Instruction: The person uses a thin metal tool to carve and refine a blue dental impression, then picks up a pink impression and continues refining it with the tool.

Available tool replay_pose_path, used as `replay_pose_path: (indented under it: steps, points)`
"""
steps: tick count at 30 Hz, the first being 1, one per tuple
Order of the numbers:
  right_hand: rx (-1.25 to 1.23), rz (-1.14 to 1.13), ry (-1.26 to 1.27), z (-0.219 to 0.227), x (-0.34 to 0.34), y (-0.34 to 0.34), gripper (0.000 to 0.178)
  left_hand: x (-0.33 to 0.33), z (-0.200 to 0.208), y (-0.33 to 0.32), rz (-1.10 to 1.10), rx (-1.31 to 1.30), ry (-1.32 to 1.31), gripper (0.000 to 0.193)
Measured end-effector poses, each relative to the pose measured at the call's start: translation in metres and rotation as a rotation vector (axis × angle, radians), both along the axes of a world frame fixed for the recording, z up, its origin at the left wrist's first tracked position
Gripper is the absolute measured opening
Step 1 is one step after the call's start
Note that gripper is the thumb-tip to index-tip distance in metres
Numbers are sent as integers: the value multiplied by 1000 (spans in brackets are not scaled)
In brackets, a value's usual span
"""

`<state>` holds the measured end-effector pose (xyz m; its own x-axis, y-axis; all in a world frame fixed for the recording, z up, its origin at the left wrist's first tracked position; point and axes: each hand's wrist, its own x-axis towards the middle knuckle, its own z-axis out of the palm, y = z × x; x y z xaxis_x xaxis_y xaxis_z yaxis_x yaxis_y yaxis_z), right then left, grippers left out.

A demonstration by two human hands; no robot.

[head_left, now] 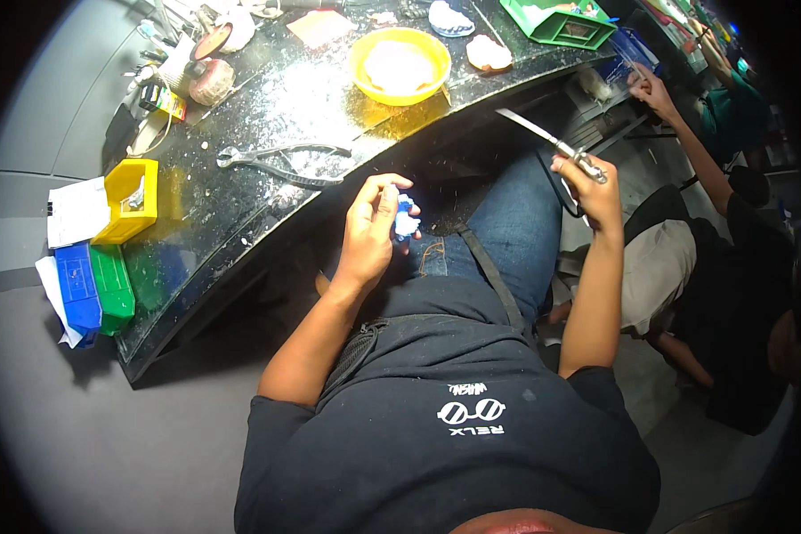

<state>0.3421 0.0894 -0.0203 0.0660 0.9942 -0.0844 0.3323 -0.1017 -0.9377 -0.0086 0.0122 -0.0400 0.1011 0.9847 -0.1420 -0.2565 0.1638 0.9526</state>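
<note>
Closest up, it's a black short-sleeved T-shirt (436,463), then a black, white-speckled worktop (231,214). Just off the worktop's near edge, the left hand (371,227) grasps a small blue-and-white lump (407,220); farther right, clear of the worktop, the right hand (594,189) clutches a slim silver metal knife-like tool (554,142).

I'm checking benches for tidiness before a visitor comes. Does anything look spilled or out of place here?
Yes: white crumbs are scattered over the black bench, including around the pliers. They look like spilled debris because they stand out against the dark surface.
</note>
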Motion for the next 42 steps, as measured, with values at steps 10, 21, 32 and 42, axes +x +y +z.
replay_pose_path:
  steps: [10,21,32,42]
  points:
    - [398,-262,156,-73,-30,108,24,-6,14,2,-92,-115,-393,48]
    - [628,-446,-246,-98,-48,101,25,-14,7,3,-170,-138,-686,69]
    - [722,-243,-583,41,-112,120,34,-21,15,0,-219,-272,-1007,73]
    - [341,-148,-572,33,-108,132,40,-33,12,-4,-192,-398,-856,66]
